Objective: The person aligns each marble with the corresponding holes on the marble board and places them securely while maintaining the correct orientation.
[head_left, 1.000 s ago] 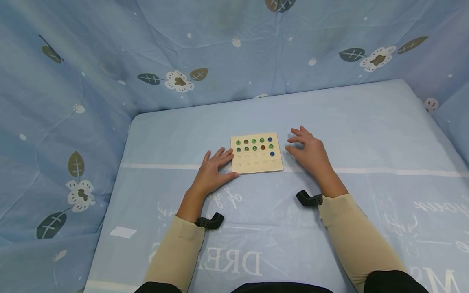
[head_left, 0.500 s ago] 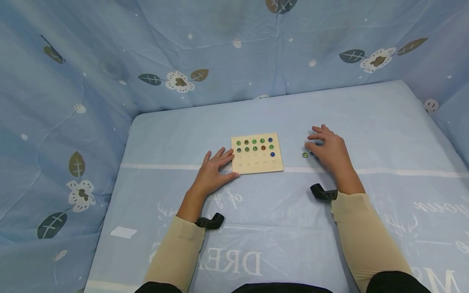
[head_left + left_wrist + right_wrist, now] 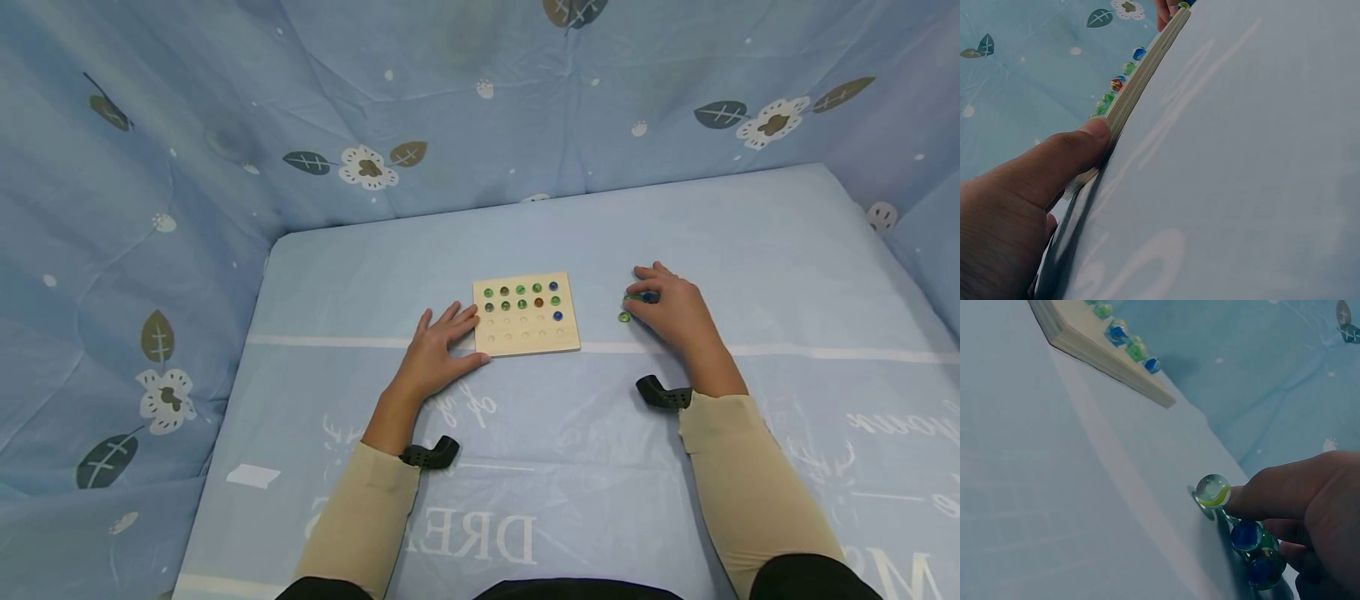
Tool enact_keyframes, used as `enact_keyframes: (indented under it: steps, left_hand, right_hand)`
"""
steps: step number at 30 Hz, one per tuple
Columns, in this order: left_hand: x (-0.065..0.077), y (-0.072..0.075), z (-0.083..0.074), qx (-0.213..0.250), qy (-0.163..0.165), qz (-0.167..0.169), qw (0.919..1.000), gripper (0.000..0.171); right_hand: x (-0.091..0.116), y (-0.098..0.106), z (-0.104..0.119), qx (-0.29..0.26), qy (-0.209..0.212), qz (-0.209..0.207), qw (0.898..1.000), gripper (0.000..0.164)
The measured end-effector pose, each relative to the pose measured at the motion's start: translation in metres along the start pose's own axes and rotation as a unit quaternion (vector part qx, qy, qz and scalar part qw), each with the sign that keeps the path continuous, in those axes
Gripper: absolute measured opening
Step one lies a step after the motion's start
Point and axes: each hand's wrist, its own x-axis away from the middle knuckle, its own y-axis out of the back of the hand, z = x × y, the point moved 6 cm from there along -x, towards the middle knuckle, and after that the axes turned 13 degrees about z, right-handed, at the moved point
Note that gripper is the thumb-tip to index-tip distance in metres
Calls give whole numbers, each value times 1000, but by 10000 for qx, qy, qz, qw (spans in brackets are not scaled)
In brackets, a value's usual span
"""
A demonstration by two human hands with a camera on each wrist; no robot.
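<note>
My left hand (image 3: 437,354) rests against the left side of a pale wooden board (image 3: 526,345), fingers spread, thumb on its near edge. In the left wrist view the thumb (image 3: 1094,131) touches that edge. Several glass marbles (image 3: 521,289) sit in the board's hollows, mostly in the two far rows; one blue marble (image 3: 557,316) lies in the third. My right hand (image 3: 670,315) is right of the board among loose marbles. Its thumb touches or nearly touches a clear marble with a yellow swirl (image 3: 1213,490). Blue marbles (image 3: 1246,535) lie between thumb and fingers; fingertips are partly hidden.
A green marble (image 3: 624,317) lies on the cloth-covered table (image 3: 525,433) by the right thumb. Blue patterned fabric (image 3: 465,100) hangs behind and at the sides. A white patch (image 3: 252,476) is at the left front. Each wrist carries a black mount (image 3: 429,452).
My right hand has moved right, from beside the board to the loose marbles, then slightly changed its finger pose so blue and green marbles show between thumb and fingers. The left hand stays put.
</note>
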Motion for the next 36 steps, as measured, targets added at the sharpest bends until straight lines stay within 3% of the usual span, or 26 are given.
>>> enact_keyframes:
  steps: [26, 36]
  left_hand:
    - [1, 1, -2, 67, -4, 15, 10000, 73]
    - [1, 0, -2, 91, 32, 34, 9999, 72]
  right_hand:
    - [-2, -3, -1, 67, -25, 8, 10000, 32]
    - [1, -4, 12, -68, 78, -68, 9999, 34]
